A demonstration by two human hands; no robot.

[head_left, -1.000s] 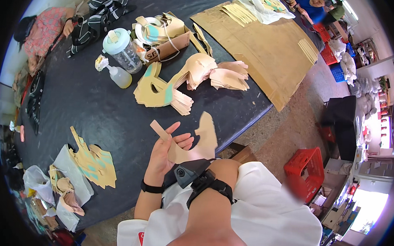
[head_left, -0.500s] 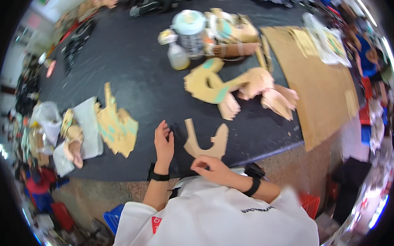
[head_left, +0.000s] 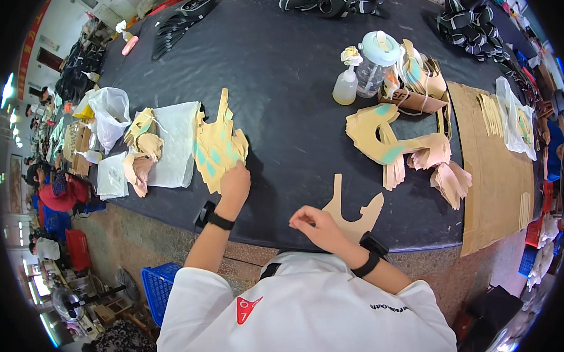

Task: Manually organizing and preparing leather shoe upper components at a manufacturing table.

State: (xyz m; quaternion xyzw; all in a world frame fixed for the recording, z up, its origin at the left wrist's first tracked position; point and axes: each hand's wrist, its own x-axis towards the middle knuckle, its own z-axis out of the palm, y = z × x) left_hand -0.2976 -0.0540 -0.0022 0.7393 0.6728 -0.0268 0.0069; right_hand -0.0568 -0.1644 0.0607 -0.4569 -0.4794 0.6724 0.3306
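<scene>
My left hand (head_left: 234, 185) is at the right edge of a stack of tan cut-out sheet pieces with green patches (head_left: 209, 150). Its fingers curl down onto the stack's edge, with the fingertips partly hidden, and seem to pinch a piece there. Held near the table's front edge, my right hand (head_left: 320, 228) has its fingers curled in, and nothing shows in it. Just beyond it lies a single U-shaped tan piece (head_left: 355, 227), partly covered by my right hand and wrist. Each wrist wears a black band with a small device.
A fanned stack of tan and pinkish pieces (head_left: 392, 146) lies right of centre. Behind it stand a spray bottle (head_left: 345, 86), a clear jug with a pale lid (head_left: 372, 73) and an open carton (head_left: 415, 99). Cardboard (head_left: 490, 183) covers the right side; plastic bags (head_left: 110, 114) sit left.
The view has swung left. My left hand has moved from over bare tabletop to the green-patched stack on the left. My right hand remains curled near the U-shaped piece.
</scene>
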